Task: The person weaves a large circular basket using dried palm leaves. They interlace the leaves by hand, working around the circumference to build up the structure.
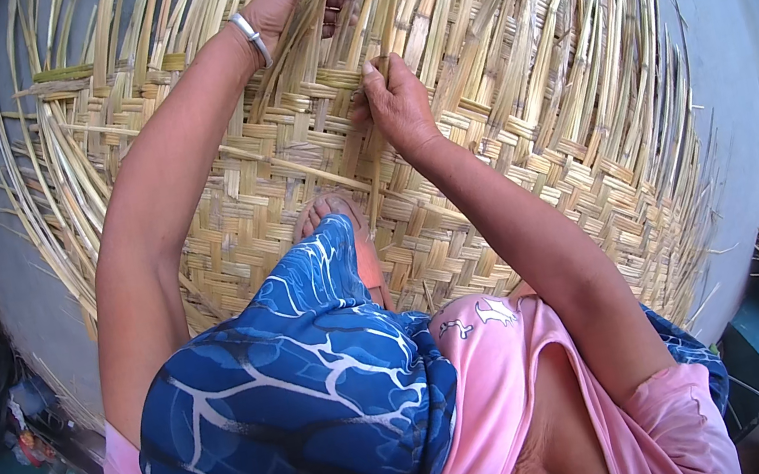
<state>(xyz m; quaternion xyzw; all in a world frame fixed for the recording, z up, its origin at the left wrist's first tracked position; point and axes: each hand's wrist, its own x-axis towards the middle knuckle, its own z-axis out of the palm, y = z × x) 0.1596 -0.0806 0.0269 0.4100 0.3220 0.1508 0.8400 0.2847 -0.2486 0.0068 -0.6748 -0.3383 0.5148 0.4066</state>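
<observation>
I have the woven mat (532, 180) spread below me on the grey floor (733, 53), both hands near its far part, where long free strips (483, 16) fan out. The right hand (400, 106) has its thumb and index finger pressed together on 1 thin cane strip (382, 65). The left hand (289, 11) has curled fingers behind a broad strip (307, 6); I cannot tell whether they are closed on it. 1 sandalled foot (335, 214) rests on the weave.

I judge each strip to be light, springy and fairly slick, stiff along its length but likely to split or crease if bent sharply. I would take 1 strip close to the weave, between thumb and fingertip, minding its edges, which may be sharp. The whole mat I expect to be bulky and floppy, better gripped by the dense weave than by the loose ends.
</observation>
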